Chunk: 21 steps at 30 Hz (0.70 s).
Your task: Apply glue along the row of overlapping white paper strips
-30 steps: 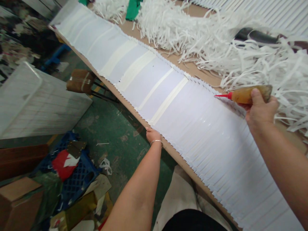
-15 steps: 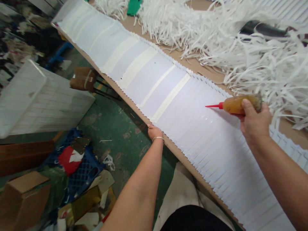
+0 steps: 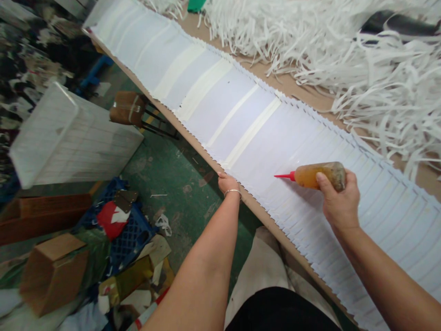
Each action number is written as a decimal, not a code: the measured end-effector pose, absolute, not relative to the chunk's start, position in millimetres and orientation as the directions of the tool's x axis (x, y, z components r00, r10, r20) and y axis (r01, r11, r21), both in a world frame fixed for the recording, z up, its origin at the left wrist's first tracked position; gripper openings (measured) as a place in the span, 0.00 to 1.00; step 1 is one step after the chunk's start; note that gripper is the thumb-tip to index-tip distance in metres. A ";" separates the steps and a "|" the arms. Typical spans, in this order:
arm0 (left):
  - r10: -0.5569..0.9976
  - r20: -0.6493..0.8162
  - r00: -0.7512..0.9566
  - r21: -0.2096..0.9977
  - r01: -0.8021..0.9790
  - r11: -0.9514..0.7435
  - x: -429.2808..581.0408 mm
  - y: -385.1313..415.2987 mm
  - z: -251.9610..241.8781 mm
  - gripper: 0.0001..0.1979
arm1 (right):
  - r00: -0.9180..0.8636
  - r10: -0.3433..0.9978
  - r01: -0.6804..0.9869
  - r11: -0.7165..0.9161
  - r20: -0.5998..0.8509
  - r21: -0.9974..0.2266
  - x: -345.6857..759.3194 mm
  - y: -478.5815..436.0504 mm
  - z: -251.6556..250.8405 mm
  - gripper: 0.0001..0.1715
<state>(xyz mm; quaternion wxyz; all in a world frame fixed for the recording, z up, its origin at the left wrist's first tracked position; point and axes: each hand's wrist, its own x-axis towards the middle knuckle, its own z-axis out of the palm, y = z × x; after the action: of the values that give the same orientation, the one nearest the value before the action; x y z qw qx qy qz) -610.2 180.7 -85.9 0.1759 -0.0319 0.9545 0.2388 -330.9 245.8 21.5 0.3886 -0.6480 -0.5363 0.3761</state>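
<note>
My right hand (image 3: 339,202) is wrapped round an amber glue bottle (image 3: 315,175) with a red nozzle that points left, low over a long row of overlapping white paper sheets (image 3: 262,138) laid along the table edge. My left hand (image 3: 227,182), a thin bracelet on its wrist, grips the near edge of the brown table (image 3: 257,212) just left of the nozzle; its fingers curl under the edge and are hidden.
A big heap of white paper strips (image 3: 344,59) covers the far side of the table. On the green floor at left stand a white stack of sheets (image 3: 69,138), a brown stool (image 3: 129,108), a blue crate (image 3: 119,227) and cardboard boxes (image 3: 51,271).
My right hand has drawn the glue bottle from the far edge of the sheets toward the near edge, across the row. The left hand has stayed on the table edge.
</note>
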 end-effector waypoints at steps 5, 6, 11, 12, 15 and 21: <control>0.021 -0.356 -0.934 0.437 -0.146 0.888 -611.0 180.4 -87.3 0.35 | 0.054 0.995 0.496 -0.101 -0.086 -0.862 -344.5 215.8 24.5 0.38; 0.020 -0.355 -0.935 0.435 -0.146 0.888 -611.2 180.3 -87.6 0.35 | 0.036 0.995 0.496 -0.096 -0.090 -0.863 -347.3 210.7 24.9 0.38; 0.012 -0.344 -0.939 0.432 -0.147 0.890 -611.9 179.6 -89.8 0.35 | -0.070 0.996 0.472 -0.008 -0.047 -0.881 -354.7 193.0 27.4 0.39; 0.009 -0.340 -0.940 0.432 -0.148 0.889 -612.0 179.5 -90.2 0.35 | -0.114 0.993 0.443 0.027 -0.026 -0.896 -353.8 192.0 28.4 0.39; 0.002 -0.332 -0.943 0.437 -0.152 0.887 -611.8 179.6 -91.3 0.35 | -0.245 0.964 0.310 0.175 0.100 -0.935 -346.6 196.5 34.1 0.43; -0.014 -0.332 -0.943 0.455 -0.173 0.873 -612.4 178.4 -93.0 0.34 | 0.018 0.987 0.221 0.152 0.160 -0.963 -325.2 240.4 55.5 0.42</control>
<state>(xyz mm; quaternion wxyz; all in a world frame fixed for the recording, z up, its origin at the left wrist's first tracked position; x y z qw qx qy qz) -612.4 178.4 -93.0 0.1614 -0.0489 0.9542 0.2469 -325.2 240.4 55.5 0.4886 -0.5199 -0.5807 0.3921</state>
